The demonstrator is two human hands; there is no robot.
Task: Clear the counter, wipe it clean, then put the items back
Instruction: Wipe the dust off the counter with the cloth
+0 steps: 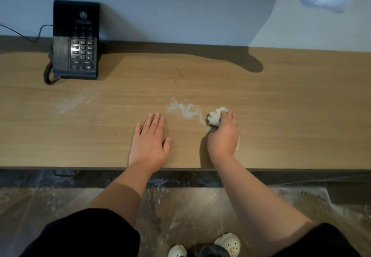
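Right hand (223, 136) grips a crumpled white cloth wad (216, 116) on the wooden surface (291, 106), at a white powder streak (185, 110) — left hand (149, 140) flat, fingers straight; black desk telephone (75, 42) back-left.

Hotel-room or office desk area: a long wood-grain counter (281, 106) set against a plain pale wall (180, 16), carrying a black corded desk telephone (76, 42) with keypad — clear plastic sheeting (180, 222) covers the wood floor (30, 200) below.
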